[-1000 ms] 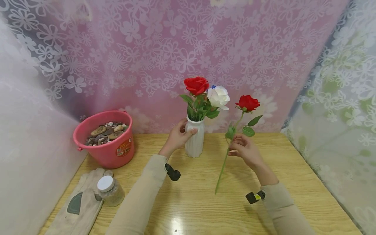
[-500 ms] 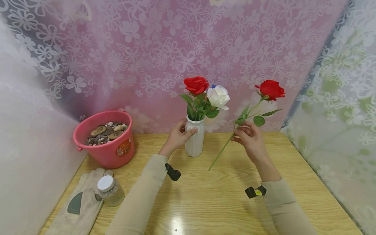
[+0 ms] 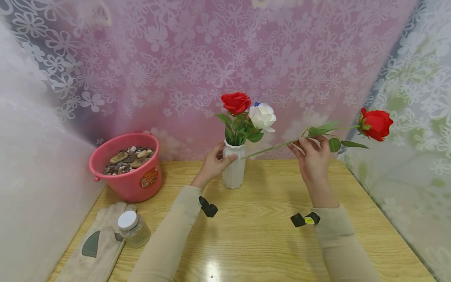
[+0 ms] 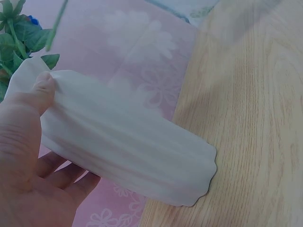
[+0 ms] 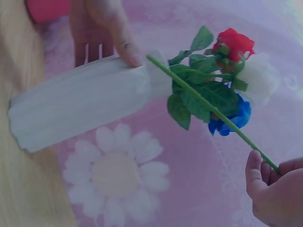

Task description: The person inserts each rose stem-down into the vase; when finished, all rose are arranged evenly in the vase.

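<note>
A white ribbed vase (image 3: 234, 172) stands upright on the table. My left hand (image 3: 214, 163) holds it near the neck, thumb across the front and fingers behind. In the vase are a red rose (image 3: 236, 102), a white rose (image 3: 262, 116) and a blue rose (image 5: 232, 116), which shows best in the right wrist view. To the right, my right hand (image 3: 314, 158) pinches the green stem of another red rose (image 3: 376, 124). That rose lies nearly level in the air, bloom to the right. Its stem's cut end is close to the vase's neck; whether they touch, I cannot tell.
A pink bucket (image 3: 121, 184) of stones stands at the back left. Before it, a lidded jar (image 3: 135, 233) stands by light work gloves (image 3: 102, 243) on the wooden table (image 3: 253, 243). A flowered pink curtain (image 3: 176, 58) hangs behind.
My right hand has moved right and up, tipping the held rose from nearly upright to nearly level. Its bloom swung right and its stem end rose toward the vase. My left hand stayed put.
</note>
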Demonstrator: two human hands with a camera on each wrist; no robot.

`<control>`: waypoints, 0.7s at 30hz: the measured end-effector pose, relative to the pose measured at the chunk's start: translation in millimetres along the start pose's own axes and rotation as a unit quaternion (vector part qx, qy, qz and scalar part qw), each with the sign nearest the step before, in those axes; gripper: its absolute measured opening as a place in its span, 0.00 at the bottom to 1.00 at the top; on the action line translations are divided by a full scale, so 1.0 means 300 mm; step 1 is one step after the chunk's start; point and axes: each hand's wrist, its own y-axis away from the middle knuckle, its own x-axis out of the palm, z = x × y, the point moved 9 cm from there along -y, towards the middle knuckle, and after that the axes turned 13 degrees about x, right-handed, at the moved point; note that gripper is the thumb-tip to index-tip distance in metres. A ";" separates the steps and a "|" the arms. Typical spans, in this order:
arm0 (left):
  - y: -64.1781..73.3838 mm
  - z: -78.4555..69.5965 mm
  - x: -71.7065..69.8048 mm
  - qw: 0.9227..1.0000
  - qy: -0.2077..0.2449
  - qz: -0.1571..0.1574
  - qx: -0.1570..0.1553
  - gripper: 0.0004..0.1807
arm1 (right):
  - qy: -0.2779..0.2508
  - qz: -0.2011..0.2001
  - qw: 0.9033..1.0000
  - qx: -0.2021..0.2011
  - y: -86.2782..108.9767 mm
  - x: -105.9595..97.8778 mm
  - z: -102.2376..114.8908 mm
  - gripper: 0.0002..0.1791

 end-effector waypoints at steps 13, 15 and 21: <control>-0.001 0.003 0.000 1.000 -0.001 0.001 0.001 0.37 | -0.069 -0.035 0.996 -0.038 -0.021 0.020 0.045 0.18; 0.000 0.003 0.000 1.000 0.000 0.000 0.000 0.37 | -0.052 -0.034 0.997 -0.041 -0.023 0.038 0.036 0.17; 0.001 0.003 0.000 1.000 -0.001 -0.002 -0.003 0.37 | 0.032 -0.021 0.997 -0.059 -0.032 0.121 -0.012 0.15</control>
